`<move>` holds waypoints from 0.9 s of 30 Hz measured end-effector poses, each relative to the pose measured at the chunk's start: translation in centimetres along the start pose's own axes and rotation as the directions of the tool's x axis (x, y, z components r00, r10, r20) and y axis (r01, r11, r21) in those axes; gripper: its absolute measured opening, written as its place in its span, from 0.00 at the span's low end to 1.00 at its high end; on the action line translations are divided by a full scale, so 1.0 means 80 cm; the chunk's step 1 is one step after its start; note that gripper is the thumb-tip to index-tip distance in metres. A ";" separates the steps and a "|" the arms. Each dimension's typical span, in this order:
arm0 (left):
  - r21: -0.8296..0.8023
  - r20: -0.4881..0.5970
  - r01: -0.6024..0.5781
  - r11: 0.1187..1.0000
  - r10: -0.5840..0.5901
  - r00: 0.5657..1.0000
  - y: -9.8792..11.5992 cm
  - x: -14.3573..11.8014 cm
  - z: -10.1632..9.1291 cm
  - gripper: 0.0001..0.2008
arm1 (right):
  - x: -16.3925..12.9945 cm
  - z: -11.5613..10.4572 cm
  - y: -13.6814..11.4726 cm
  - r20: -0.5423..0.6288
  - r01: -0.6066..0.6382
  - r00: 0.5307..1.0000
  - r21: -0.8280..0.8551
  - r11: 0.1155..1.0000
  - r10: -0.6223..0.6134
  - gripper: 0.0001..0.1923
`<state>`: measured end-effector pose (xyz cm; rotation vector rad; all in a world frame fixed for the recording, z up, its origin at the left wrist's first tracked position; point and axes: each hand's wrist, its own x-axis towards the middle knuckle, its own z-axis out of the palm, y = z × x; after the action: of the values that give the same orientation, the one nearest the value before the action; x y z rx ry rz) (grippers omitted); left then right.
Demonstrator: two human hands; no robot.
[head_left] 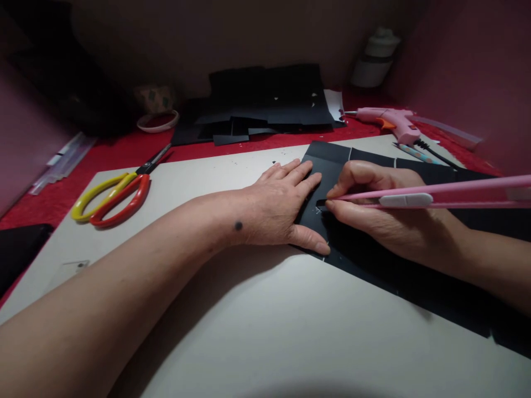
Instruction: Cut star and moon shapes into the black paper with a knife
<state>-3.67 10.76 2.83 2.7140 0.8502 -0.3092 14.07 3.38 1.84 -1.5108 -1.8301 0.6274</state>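
Observation:
My left hand (277, 207) lies flat with fingers spread, pressing on the left end of a black sheet (332, 157). In my right hand (381, 210) is a pink utility knife (464, 190) with a light grey slider, gripped close to its blade. The blade's tip touches the black sheet just right of my left hand, beside a small pale mark. Slits and notches show along the sheet's far and near edges. Part of the sheet is hidden under my right hand and forearm.
Yellow-and-red scissors (114, 196) lie on the white board (232, 342) at left. Behind it, on red cloth, are black sheets (265, 99), a pink glue gun (392, 121) with a cord, a tape roll (157, 120), clear sticks (62, 160) and a white bottle (373, 61).

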 end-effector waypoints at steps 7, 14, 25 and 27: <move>0.005 -0.010 -0.008 1.000 0.008 1.000 -0.003 0.000 0.002 0.61 | 0.002 0.001 -0.004 -0.010 -0.024 1.000 0.001 1.000 0.024 0.08; -0.003 -0.021 -0.015 1.000 0.015 1.000 -0.002 0.001 0.003 0.61 | 0.002 0.000 -0.005 -0.027 -0.011 1.000 -0.009 1.000 0.011 0.06; -0.002 -0.019 -0.008 1.000 0.008 1.000 0.000 0.001 0.000 0.61 | 0.002 0.000 -0.006 -0.029 0.007 1.000 -0.032 0.999 -0.008 0.03; 0.000 -0.023 -0.016 1.000 0.016 1.000 0.000 0.001 0.001 0.61 | 0.002 -0.001 -0.006 -0.026 0.006 1.000 -0.051 0.999 -0.007 0.03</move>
<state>-3.60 10.79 2.74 2.7278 0.8343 -0.2742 13.77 3.43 2.26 -1.5382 -1.8433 0.5591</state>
